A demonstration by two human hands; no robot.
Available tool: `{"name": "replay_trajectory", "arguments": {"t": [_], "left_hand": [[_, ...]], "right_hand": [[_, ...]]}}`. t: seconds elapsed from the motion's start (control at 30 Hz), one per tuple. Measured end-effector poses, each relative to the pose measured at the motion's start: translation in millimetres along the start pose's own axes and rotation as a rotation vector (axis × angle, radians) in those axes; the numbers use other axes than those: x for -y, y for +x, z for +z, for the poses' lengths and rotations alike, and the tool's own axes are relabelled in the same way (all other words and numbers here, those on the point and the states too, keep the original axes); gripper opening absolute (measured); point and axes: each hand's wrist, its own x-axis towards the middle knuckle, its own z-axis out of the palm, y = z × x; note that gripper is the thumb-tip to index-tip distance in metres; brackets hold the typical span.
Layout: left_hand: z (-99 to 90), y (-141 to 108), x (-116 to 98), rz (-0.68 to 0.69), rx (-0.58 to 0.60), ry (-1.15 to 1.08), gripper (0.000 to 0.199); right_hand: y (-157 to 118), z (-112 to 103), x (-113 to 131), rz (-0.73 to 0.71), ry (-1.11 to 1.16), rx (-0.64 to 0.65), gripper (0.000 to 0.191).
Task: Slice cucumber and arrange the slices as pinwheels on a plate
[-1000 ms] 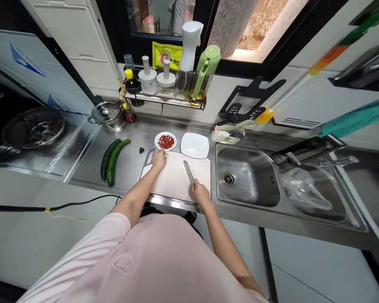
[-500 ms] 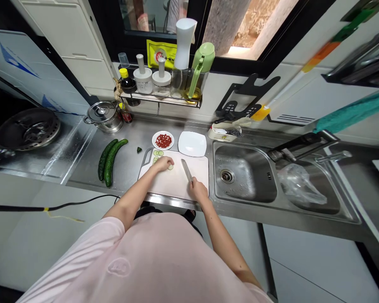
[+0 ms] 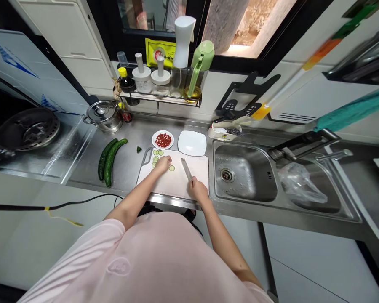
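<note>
My right hand (image 3: 198, 188) is wrapped round the handle of a kitchen knife (image 3: 186, 169), whose blade lies low over the white cutting board (image 3: 177, 185) and points away from me. My left hand (image 3: 163, 164) hovers at the board's middle with curled fingers; what they hold, if anything, is hidden. One round cucumber slice (image 3: 172, 168) lies just right of it. Several more cucumber slices (image 3: 158, 152) sit at the board's upper left, partly covered by the hand. Two whole cucumbers (image 3: 112, 162) rest on the steel counter further left, and a small green cucumber end (image 3: 139, 149) lies between.
Behind the board stand a plate of chopped red pieces (image 3: 163, 139) and a white square plate (image 3: 192, 143). A double sink (image 3: 244, 174) is at the right, with a plastic bag (image 3: 300, 183) in one basin. A lidded pot (image 3: 103, 115) and a seasoning rack (image 3: 161, 98) are further back.
My left hand has shifted slightly left, and the single cucumber slice beside it now shows whole on the board. The right hand and knife have barely moved.
</note>
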Motion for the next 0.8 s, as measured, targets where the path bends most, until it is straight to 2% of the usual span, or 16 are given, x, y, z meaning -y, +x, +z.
{"name": "replay_trajectory", "arguments": {"t": [0.1,0.23,0.53,0.8], "left_hand": [[9.9,-3.5,4.2,-0.083,-0.023,-0.024,0.016],[15.9,-6.3,6.0,-0.091,-0.069,-0.062,0.014],[11.1,-4.5,3.7,-0.129,-0.030,-0.074,0.013],[10.2,-2.6,4.3,-0.155,-0.005,-0.090,0.014]], "right_hand": [[-0.3,-3.0,0.8,-0.008,-0.019,0.006,0.030],[-4.6,-8.0,1.9,-0.037,-0.047,0.025,0.030],[-26.8,-11.6,12.3,-0.126,-0.096,0.097,0.028],[-28.7,-12.9,16.1,-0.140,-0.118,0.120,0.027]]}}
